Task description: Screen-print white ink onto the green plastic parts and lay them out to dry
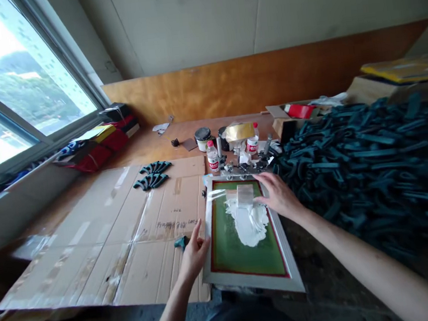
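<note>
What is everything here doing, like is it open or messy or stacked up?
right hand: flat on the frame's edge, fingers spread
left hand: open, beside the frame
screen frame: lying flat, green mesh up
white ink: thick, smeared blob on the mesh
clear plastic piece: lying on the ink's top end
water bottle: upright, capped
dark teal pieces: heaped in a big pile

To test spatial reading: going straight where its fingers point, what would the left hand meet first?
The left hand would probably meet the screen-printing frame's left rail; depth is unclear.
</note>
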{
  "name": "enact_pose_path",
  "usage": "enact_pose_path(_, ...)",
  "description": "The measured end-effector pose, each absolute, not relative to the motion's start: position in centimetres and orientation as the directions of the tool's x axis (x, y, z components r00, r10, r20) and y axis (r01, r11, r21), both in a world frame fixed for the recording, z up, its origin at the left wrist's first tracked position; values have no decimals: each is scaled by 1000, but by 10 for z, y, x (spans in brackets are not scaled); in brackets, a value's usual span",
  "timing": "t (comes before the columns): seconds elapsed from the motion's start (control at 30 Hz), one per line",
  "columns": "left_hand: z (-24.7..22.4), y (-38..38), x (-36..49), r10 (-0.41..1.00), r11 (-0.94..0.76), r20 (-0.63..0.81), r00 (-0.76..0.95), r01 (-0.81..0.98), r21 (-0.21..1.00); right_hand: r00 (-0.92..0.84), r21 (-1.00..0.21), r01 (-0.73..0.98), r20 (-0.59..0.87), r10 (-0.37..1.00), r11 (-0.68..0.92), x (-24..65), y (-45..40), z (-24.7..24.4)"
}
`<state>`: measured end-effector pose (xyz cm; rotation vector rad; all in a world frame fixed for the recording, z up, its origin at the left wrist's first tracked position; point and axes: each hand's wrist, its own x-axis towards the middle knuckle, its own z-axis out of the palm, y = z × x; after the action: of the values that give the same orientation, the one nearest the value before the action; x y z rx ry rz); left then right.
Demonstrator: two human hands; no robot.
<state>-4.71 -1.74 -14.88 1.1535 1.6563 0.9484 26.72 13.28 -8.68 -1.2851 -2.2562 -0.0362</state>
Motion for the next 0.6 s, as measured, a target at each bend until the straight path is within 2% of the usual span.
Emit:
enact_pose_path(0.1,-171,-13,-48,960,276,-224,-166,449,850,-531,-139,803,277,801,580,226,128,-83)
enact_pose_path(0.2,-174,-11,-52,959,283,-246,-139,498,820,-607,-150,768,140,782,623,215,107,-98)
enact_pose_path(0.27,-173,-13,-54,956,294,-259,-140,495,817,-691,-147,694,140,709,705,224,86,-110)
enact_pose_path(0.37,-172,-15,-53,949,315,-275,-154,464,828,-842,-116,500,167,513,858,246,63,-115)
enact_pose_path(0.43,-173,-15,-51,950,313,-272,-156,444,840,-895,-149,407,134,426,901,255,59,-109)
enact_pose_path(0.53,-173,-15,-50,953,303,-263,-152,418,856,-866,-235,450,120,485,862,253,65,-102)
enact_pose_path(0.6,-171,-15,-51,952,305,-265,-156,384,872,-799,-207,511,244,549,835,249,64,-107)
